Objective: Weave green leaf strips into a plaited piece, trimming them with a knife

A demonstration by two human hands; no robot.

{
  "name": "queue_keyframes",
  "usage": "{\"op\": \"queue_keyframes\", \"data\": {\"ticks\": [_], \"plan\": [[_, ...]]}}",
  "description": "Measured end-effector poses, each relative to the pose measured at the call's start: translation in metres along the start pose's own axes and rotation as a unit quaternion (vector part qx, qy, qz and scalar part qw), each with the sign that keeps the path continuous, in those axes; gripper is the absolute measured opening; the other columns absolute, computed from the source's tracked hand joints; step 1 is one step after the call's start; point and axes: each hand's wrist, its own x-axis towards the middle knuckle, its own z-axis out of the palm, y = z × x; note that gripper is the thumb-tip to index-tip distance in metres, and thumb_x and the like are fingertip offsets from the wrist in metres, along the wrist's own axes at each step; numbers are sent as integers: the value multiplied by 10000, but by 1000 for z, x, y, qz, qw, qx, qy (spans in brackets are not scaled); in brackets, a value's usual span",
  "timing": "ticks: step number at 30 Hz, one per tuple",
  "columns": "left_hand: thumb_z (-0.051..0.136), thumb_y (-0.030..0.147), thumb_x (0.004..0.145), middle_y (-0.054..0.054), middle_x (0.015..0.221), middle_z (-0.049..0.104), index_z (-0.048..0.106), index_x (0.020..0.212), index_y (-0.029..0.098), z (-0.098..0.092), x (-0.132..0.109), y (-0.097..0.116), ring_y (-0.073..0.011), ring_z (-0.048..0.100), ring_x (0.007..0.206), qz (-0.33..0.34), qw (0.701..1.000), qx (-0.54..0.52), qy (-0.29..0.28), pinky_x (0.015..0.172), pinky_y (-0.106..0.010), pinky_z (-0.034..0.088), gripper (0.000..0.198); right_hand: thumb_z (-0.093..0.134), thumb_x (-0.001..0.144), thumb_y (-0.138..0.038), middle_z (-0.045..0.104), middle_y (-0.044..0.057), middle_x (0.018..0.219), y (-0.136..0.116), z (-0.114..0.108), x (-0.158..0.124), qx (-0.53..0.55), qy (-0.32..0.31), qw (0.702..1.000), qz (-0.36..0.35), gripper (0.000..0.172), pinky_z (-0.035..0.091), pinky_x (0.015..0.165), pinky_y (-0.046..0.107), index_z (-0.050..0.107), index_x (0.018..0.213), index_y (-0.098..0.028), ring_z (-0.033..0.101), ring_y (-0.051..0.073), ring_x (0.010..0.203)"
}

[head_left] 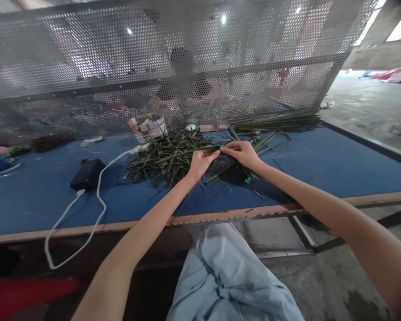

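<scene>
My left hand [202, 162] pinches a green leaf strip [207, 147] between thumb and fingers above the table. Facing it, my right hand [243, 152] has its thumb and forefinger closed on the strip's end, and the fingertips of both hands nearly meet. A heap of dark green leaf pieces [165, 158] lies just left of my left hand. Below and beside my right hand are loose leaf strips [220, 173] and a small bright green object [250, 178], its kind unclear and partly hidden.
On the blue table [347, 160] stand a paper-covered bucket [149, 128] and a black box [87, 174]. A white cable [103, 203] hangs over the front edge. Long green leaves [280, 120] lie along the perforated metal screen [254, 76], behind which a person [182, 82] shows.
</scene>
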Motion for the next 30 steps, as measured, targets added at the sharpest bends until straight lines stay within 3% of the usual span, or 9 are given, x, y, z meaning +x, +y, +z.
{"op": "queue_keyframes", "data": {"ticks": [7, 11, 17, 22, 26, 30], "plan": [[785, 370, 682, -89, 810, 746, 751, 819, 139, 0, -4, 9, -280, 706, 843, -50, 999, -11, 13, 799, -418, 555, 271, 681, 738, -556, 611, 18, 599, -2, 1, 1, 36, -22, 999, 15, 413, 379, 520, 244, 641, 688, -148, 512, 109, 543], [774, 365, 681, -94, 706, 733, 739, 696, 122, -3, -1, 8, -258, 703, 744, -86, 996, -25, 13, 778, -402, 547, 246, 657, 768, -559, 633, 30, 633, -5, 0, 1, 49, -69, 996, 11, 413, 427, 572, 259, 640, 691, -153, 544, 121, 578], [724, 318, 687, -62, 593, 691, 713, 596, 141, -15, 10, 0, -194, 652, 593, -104, 993, -25, 54, 687, -337, 517, 200, 636, 805, -503, 702, 56, 880, -4, -3, 4, 65, -114, 991, -8, 362, 491, 689, 280, 693, 934, -170, 625, 161, 765], [715, 269, 690, -51, 546, 660, 702, 570, 132, -14, 10, 4, -157, 616, 528, -130, 988, -28, 82, 656, -308, 502, 182, 699, 777, -403, 686, 59, 927, -4, -1, 0, -10, -52, 993, -104, 372, 474, 668, 246, 676, 1064, -168, 606, 142, 770], [724, 238, 682, -63, 545, 665, 698, 552, 108, -7, 6, 7, -145, 603, 502, -127, 989, -32, 75, 615, -292, 496, 186, 664, 812, -374, 670, 57, 888, -4, -1, -4, -78, -13, 988, -132, 258, 446, 607, 235, 723, 952, -165, 604, 139, 741], [741, 245, 675, -63, 509, 649, 684, 521, 106, -6, 5, 3, -143, 587, 473, -114, 991, -7, 73, 553, -272, 473, 215, 618, 863, -343, 679, 52, 880, -2, -5, -7, -180, 0, 966, -188, 218, 455, 663, 260, 741, 968, -197, 618, 143, 734]]}}
